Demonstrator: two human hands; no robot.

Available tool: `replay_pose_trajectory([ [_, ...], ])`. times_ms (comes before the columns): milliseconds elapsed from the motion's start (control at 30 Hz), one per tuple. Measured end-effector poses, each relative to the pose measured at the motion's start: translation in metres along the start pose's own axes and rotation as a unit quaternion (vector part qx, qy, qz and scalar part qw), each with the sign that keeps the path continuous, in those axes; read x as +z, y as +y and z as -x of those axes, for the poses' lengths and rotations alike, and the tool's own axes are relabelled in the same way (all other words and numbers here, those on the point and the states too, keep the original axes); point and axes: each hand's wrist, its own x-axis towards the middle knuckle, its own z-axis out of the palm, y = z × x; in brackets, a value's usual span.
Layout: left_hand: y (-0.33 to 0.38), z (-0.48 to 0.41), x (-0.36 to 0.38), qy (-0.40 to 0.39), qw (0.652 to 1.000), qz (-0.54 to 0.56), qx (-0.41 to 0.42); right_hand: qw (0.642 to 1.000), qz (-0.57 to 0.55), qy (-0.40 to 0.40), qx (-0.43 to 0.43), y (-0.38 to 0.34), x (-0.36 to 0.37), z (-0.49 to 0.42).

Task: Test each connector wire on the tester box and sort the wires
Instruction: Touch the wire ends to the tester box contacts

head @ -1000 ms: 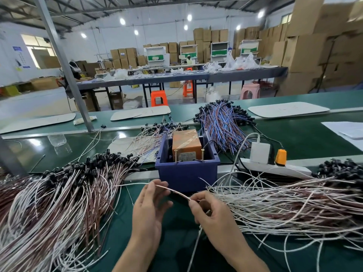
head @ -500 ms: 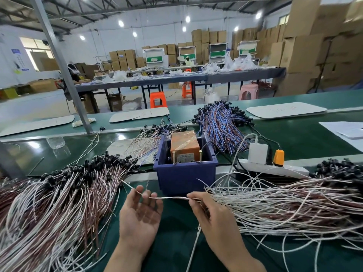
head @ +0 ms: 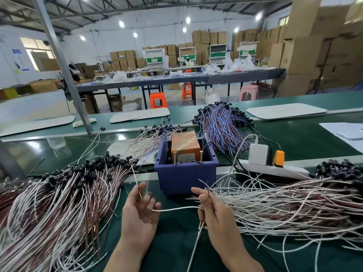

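- The green surface (head: 167, 252) carries everything; the person works at its near edge.
- The left pile (head: 59, 203) of white and brown wires with black connectors lies spread on the left. I judge it to be one of the sorted heaps, though I cannot tell which result it stands for.
- The right pile (head: 290, 205) fans out on the right with its bare ends toward the middle; it looks like the untested stock.
- The far pile (head: 222, 130), blue and brown, sits behind the bin, out of the work for now.
- The bin (head: 186, 177) stands between the two near piles, just beyond the hands.
- The tester (head: 185, 144), an orange box, rests inside the bin.
- The right grip (head: 214, 214) is closed on one wire (head: 176, 209), pinched between thumb and forefinger at the edge of the right pile.
- The left grip (head: 139, 211) lies palm up with its fingers loose, holding nothing firmly; the white end of the wire touches its fingers.
- The pins (head: 174, 154) on the tester's near face are untouched.
- Step in hand, as I judge it: one wire is picked out but not yet tested.
- The next move calls for separating its two bare ends, one per grip, and touching each to its own pin.
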Motion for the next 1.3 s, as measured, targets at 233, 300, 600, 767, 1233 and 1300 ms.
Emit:
replay_pose_trajectory([
  [233, -0.004, 0.008, 0.004, -0.05, 0.996, -0.069, 0.015, 0.996, -0.064, 0.04, 0.057, -0.002, 0.002, -0.001],
  [300, -0.005, 0.009, 0.006, -0.054, 0.995, -0.078, 0.016, 0.995, -0.056, 0.038, 0.066, -0.003, 0.003, -0.001],
  [600, -0.011, 0.012, 0.008, -0.039, 0.982, -0.163, 0.083, 0.993, -0.033, 0.111, 0.031, 0.003, -0.001, -0.005],
  [767, -0.028, 0.014, 0.015, 0.03, 0.862, -0.374, 0.342, 0.978, 0.015, 0.206, -0.032, 0.004, 0.01, -0.016],
  [1233, -0.045, -0.003, 0.015, 0.002, 0.76, -0.486, 0.432, 0.964, 0.093, 0.243, -0.057, 0.016, 0.023, -0.035],
  [1300, -0.046, -0.005, 0.014, 0.004, 0.759, -0.486, 0.432, 0.963, 0.096, 0.244, -0.055, 0.017, 0.023, -0.036],
])
